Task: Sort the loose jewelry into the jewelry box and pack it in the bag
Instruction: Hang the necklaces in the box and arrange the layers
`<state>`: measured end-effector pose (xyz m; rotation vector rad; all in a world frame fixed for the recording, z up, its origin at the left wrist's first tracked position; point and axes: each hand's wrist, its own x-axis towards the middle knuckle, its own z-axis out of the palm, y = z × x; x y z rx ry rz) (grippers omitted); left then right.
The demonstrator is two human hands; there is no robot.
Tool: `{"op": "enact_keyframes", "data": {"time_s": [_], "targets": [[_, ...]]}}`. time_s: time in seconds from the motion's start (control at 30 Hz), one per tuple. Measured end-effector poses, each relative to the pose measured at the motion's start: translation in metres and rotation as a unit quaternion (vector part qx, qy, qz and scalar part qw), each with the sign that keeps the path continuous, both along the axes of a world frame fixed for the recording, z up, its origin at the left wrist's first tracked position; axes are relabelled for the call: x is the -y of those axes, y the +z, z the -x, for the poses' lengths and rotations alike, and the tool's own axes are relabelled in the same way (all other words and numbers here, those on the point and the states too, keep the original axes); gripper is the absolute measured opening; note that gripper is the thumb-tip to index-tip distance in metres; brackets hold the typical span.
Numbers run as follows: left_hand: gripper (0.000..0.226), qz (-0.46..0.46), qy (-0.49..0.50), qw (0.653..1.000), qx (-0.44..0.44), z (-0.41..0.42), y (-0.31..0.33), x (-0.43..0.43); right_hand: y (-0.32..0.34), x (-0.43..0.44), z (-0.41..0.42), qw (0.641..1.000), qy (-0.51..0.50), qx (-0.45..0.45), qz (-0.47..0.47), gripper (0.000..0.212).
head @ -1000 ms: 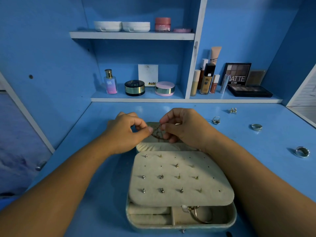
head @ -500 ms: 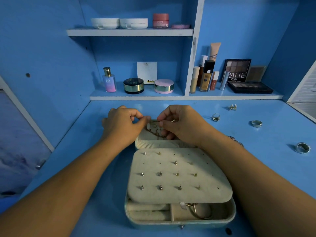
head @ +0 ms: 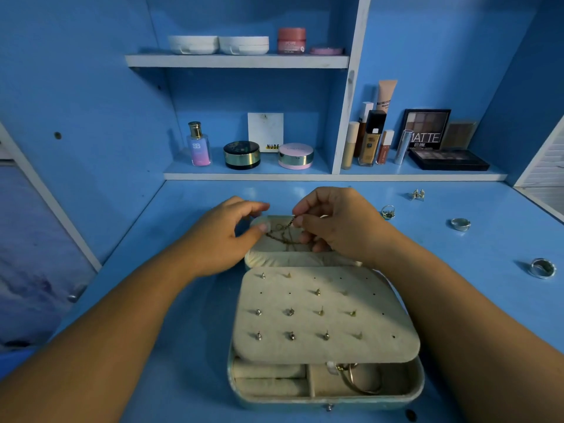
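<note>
An open beige jewelry box (head: 415,389) lies on the blue desk before me. Its earring panel (head: 323,315) carries several studs, and a gold hoop (head: 357,380) sits in the front compartment. Over the padded lid (head: 274,257) at the far end, my right hand (head: 345,224) pinches a thin gold chain (head: 279,232). My left hand (head: 225,236) touches the chain's other end with its thumb, the fingers spread loosely above it. Loose on the desk to the right lie several rings (head: 460,224) and a pair of earrings (head: 417,194).
Shelves behind the desk hold a perfume bottle (head: 199,145), compacts (head: 241,154), foundation bottles (head: 370,138) and eyeshadow palettes (head: 448,159). A large silver ring (head: 541,268) lies near the desk's right edge. No bag is in view.
My left hand has loosened its pinch and its fingers have spread apart. The chain now hangs lower over the lid, held mainly by my right hand.
</note>
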<state>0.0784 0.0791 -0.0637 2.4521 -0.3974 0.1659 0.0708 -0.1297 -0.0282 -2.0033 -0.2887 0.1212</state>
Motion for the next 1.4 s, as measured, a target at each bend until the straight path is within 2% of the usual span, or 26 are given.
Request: {"op": "enact_keyframes", "data": {"time_s": [0.07,0.17,0.3,0.37,0.4,0.47,0.5,0.6,0.67,0.77,0.83,0.9,0.97,1.07,1.23,1.33,1.4], "targets": [[0.044,-0.014,-0.025,0.999,-0.027,0.007,0.001,-0.005,0.001,0.002,0.001,0.999,-0.008,0.029,0.023,0.005],[0.051,-0.008,-0.049,0.997,-0.063,0.015,0.002,-0.008,0.001,0.005,0.001,0.986,-0.021,0.122,0.112,0.015],[0.075,0.011,-0.074,0.986,-0.146,0.016,0.003,-0.015,-0.001,0.006,0.003,0.969,-0.012,0.179,0.171,0.018],[0.097,0.013,-0.105,0.977,-0.187,0.014,0.005,-0.021,-0.001,0.003,0.003,0.979,-0.011,0.164,0.124,0.017],[0.103,0.004,-0.121,0.972,-0.199,0.013,0.007,-0.023,0.0,0.001,0.003,0.988,-0.004,0.139,0.062,0.016],[0.105,-0.005,-0.143,0.967,-0.213,0.012,0.008,-0.026,0.002,-0.004,0.005,0.994,0.02,0.075,-0.079,0.014],[0.106,-0.003,-0.148,0.965,-0.216,0.011,0.009,-0.027,0.002,-0.006,0.005,0.991,0.03,0.051,-0.12,0.013],[0.108,0.0,-0.154,0.961,-0.231,0.011,0.008,-0.029,-0.003,-0.008,0.005,0.993,0.044,0.029,-0.102,0.011],[0.101,0.0,-0.153,0.958,-0.244,0.011,0.008,-0.029,-0.005,-0.007,0.003,0.994,0.053,0.039,-0.084,0.012],[0.099,-0.005,-0.146,0.957,-0.251,0.011,0.008,-0.027,0.0,-0.008,0.005,0.979,0.087,0.0,-0.183,0.012],[0.099,-0.003,-0.145,0.955,-0.258,0.011,0.008,-0.025,0.001,-0.006,0.006,0.973,0.106,-0.03,-0.201,0.013],[0.101,0.011,-0.148,0.952,-0.269,0.011,0.008,-0.025,-0.001,-0.004,0.007,0.986,0.117,-0.018,-0.114,0.016],[0.102,0.03,-0.153,0.947,-0.281,0.011,0.009,-0.025,-0.003,-0.002,0.006,0.992,0.108,0.053,0.032,0.018],[0.103,0.03,-0.164,0.939,-0.302,0.009,0.012,-0.024,-0.004,0.0,0.005,0.971,0.098,0.131,0.173,0.02],[0.108,0.02,-0.16,0.938,-0.308,0.009,0.014,-0.024,-0.01,-0.002,0.003,0.938,0.141,0.178,0.26,0.029],[0.106,0.036,-0.148,0.947,-0.283,0.011,0.008,-0.025,-0.011,-0.004,0.003,0.933,0.181,0.179,0.254,0.034],[0.104,0.035,-0.14,0.954,-0.261,0.013,0.004,-0.026,-0.008,-0.006,0.005,0.94,0.189,0.154,0.24,0.03]]}}
